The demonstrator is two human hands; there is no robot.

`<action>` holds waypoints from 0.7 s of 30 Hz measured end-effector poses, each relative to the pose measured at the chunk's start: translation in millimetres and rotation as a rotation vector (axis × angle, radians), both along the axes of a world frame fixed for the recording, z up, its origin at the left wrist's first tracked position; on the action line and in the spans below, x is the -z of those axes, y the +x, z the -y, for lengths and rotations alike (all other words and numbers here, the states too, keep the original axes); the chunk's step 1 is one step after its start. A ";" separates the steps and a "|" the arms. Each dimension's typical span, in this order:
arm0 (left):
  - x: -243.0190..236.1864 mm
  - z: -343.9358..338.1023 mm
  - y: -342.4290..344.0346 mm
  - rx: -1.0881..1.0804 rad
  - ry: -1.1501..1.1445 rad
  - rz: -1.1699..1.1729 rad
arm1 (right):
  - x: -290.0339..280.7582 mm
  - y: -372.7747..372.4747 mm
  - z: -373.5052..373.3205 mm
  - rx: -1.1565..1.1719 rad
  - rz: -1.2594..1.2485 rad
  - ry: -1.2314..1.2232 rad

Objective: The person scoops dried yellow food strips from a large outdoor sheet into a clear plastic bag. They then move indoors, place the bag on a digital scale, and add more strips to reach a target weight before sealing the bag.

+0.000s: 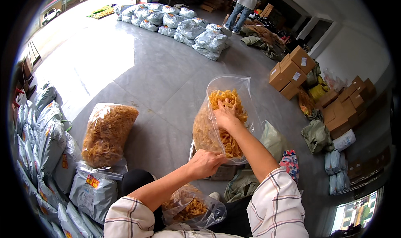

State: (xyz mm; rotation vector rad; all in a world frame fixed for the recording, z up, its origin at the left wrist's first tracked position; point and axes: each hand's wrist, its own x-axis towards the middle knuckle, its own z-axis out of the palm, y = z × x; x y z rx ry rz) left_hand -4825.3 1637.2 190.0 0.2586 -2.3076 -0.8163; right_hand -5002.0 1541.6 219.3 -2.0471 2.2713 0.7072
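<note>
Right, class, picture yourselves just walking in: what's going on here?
A person is working at a large open clear bag of curly yellow-brown strips. The left hand grips the edge of its mouth, while the right hand reaches inside, among the strips. A smaller clear bag of similar strips sits between the person's legs. To the left stands a filled bag, beside grey packages.

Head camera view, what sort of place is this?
Likely a packing or storage space: grey parcels lie stacked on the floor, cardboard boxes are piled to the right, and the right hand is inside a clear bag of yellowish strips.
</note>
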 end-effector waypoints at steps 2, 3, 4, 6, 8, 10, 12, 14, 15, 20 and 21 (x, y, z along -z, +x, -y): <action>1.1 -0.5 1.9 0.000 -0.002 0.003 | -12.5 -0.3 6.0 0.064 -0.062 0.192; 2.9 -0.2 1.5 -0.003 0.001 0.005 | -17.1 -2.5 5.2 0.076 -0.045 0.262; 3.8 0.1 1.2 -0.005 0.004 0.008 | -21.3 -4.0 5.0 0.087 -0.028 0.333; 2.9 -0.3 1.8 -0.008 0.003 -0.014 | -41.5 1.7 3.4 0.096 0.082 0.508; 3.7 -0.7 0.7 -0.009 0.002 -0.006 | -53.2 -2.3 1.1 0.129 0.246 0.542; 5.4 0.0 -0.3 -0.009 -0.001 0.030 | -64.1 -1.6 2.0 0.052 0.267 0.277; 2.7 -2.5 -1.9 0.004 0.016 -0.010 | -48.5 -15.6 8.9 -0.092 0.336 -0.157; 0.4 -2.9 -1.1 0.003 0.020 -0.025 | -16.5 -17.0 26.9 -0.022 0.452 -0.206; -0.3 -2.5 -1.2 0.002 0.020 -0.026 | -8.2 -8.1 33.3 0.017 0.508 -0.228; -0.5 2.3 4.7 -0.055 -0.005 -0.004 | -2.1 25.5 4.1 -0.144 0.249 0.107; -2.5 -0.1 3.4 -0.057 -0.003 -0.032 | -9.7 23.8 -2.9 -0.154 0.192 0.178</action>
